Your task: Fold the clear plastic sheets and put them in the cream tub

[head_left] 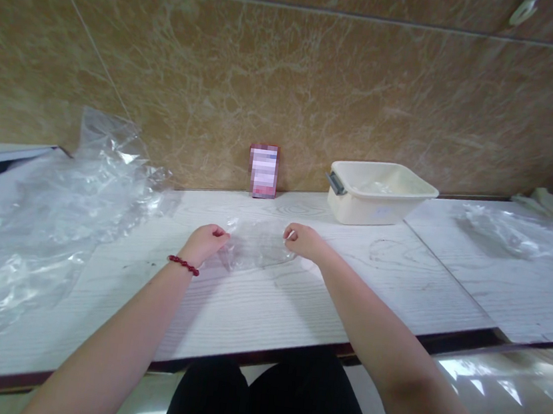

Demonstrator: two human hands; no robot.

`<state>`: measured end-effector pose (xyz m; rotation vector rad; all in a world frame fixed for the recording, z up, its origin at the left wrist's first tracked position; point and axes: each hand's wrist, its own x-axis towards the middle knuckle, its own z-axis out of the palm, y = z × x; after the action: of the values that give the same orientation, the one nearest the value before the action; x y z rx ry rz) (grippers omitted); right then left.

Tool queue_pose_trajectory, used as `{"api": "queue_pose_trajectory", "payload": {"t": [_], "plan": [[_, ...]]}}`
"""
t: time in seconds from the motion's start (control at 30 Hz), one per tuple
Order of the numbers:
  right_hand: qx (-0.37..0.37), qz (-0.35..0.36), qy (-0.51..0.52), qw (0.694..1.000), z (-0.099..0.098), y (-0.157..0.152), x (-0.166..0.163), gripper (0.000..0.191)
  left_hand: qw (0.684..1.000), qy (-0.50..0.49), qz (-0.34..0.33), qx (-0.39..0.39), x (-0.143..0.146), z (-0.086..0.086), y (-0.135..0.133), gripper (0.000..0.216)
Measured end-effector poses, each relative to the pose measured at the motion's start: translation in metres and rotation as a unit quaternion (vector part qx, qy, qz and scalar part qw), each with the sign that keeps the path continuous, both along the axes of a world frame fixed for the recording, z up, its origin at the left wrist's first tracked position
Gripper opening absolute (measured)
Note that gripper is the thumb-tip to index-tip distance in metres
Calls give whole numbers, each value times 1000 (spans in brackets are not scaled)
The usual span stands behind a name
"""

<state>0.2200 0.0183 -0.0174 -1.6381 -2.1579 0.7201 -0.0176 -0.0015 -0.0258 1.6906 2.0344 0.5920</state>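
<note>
A clear plastic bag (259, 244) is stretched between my two hands, just over the white wood-grain table (243, 310). My left hand (206, 241), with a dark red bead bracelet (183, 265) at the wrist, pinches the bag's left side. On the opposite side, the fingers of my right hand (304, 241) are closed on the bag's upper right edge. Its film is see-through and wrinkled, and I make out nothing inside it.
Clear plastic bags (77, 189) lie heaped at the left. A cream plastic bin (377, 209) with a grey latch stands back right, some clear plastic inside. More clear plastic (515, 233) lies far right. A small blurred card (263, 172) leans against the marbled wall (272, 79).
</note>
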Motion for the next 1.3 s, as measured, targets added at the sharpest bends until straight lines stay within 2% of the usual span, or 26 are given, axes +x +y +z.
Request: {"api": "queue_pose_trajectory", "payload": {"t": [0.37, 0.53, 0.7, 0.77, 0.93, 1.17, 1.3], "plan": [[23, -9, 32, 999, -5, 2, -3, 17, 993, -94, 21, 73, 10, -15, 5, 21], [33, -1, 15, 999, -9, 4, -2, 26, 988, -122, 20, 92, 11, -23, 12, 17], [12, -17, -13, 1000, -9, 5, -5, 32, 977, -181, -22, 113, 11, -27, 15, 35], [7, -32, -26, 999, -9, 6, -6, 33, 978, -172, -48, 113, 11, -26, 15, 37], [24, -36, -2, 999, -13, 10, -6, 30, 987, -104, -72, 95, 12, -24, 15, 22], [44, -37, 55, 997, -19, 13, -7, 32, 989, -82, -81, 92, 12, -26, 17, 34], [59, -54, 33, 996, -21, 15, -7, 34, 988, -62, -85, 110, 12, -27, 18, 37]]}}
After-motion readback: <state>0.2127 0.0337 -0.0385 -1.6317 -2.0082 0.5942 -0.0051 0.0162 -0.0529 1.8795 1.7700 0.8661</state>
